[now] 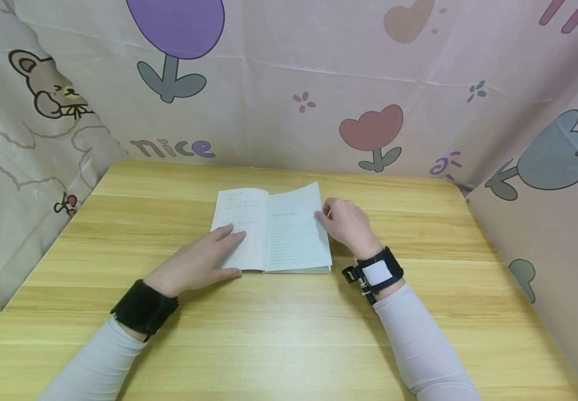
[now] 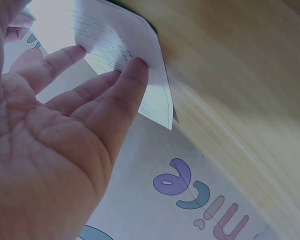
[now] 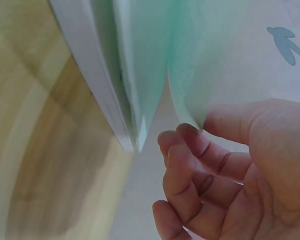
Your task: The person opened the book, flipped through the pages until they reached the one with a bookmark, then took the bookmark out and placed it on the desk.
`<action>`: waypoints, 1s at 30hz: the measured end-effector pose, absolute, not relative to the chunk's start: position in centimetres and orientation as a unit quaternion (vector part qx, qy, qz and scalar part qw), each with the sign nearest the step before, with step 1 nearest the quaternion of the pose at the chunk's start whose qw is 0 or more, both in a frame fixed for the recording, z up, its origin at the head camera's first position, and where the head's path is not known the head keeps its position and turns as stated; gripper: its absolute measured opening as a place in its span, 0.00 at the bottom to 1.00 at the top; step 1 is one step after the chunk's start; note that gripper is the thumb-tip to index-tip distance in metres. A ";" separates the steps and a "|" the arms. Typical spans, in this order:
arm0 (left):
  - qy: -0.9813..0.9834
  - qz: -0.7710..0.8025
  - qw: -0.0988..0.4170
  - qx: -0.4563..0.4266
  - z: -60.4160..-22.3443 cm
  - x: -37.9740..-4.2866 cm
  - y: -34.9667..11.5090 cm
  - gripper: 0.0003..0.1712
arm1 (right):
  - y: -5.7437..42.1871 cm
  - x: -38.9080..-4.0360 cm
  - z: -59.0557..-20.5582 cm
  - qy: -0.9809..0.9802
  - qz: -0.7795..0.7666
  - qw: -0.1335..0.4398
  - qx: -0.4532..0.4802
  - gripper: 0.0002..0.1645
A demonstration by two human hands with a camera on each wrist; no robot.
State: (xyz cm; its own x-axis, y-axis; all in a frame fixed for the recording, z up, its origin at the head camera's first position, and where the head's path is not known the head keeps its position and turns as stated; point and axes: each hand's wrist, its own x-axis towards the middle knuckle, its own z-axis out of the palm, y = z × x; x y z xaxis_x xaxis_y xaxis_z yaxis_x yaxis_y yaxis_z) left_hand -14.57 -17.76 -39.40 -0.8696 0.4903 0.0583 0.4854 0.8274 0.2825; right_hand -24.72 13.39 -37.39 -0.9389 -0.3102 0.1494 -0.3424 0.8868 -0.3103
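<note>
An open book [image 1: 241, 203] lies on the wooden table, its left page white and its right page [image 1: 296, 239] pale green with printed lines. Across the lower left page rests my left hand [image 1: 196, 260], fingers spread and fairly straight, the thumb at the bottom edge. My right hand [image 1: 349, 224] is at the book's right edge. In the right wrist view its thumb and forefinger pinch the edge of one greenish leaf [image 3: 190, 95], lifted apart from the pages below. The other fingers of that hand curl loosely beneath.
The wooden table [image 1: 289, 340] reaches back to a printed cloth [image 1: 279, 128] hanging behind it, with more cloth at both sides. A black band [image 1: 145, 309] wraps the left wrist, and a black strap [image 1: 386, 270] with a small device wraps the right.
</note>
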 end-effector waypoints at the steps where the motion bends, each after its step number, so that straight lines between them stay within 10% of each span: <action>1: 0.956 0.146 0.009 0.255 -39.4 -14.6 -17.8 0.47 | 13.4 -24.7 -37.3 -0.970 0.169 0.051 0.170 0.14; 30: 0.951 0.169 0.013 0.261 -39.0 -14.8 -18.0 0.46 | 10.8 -22.6 -35.0 -0.929 0.252 0.078 0.258 0.26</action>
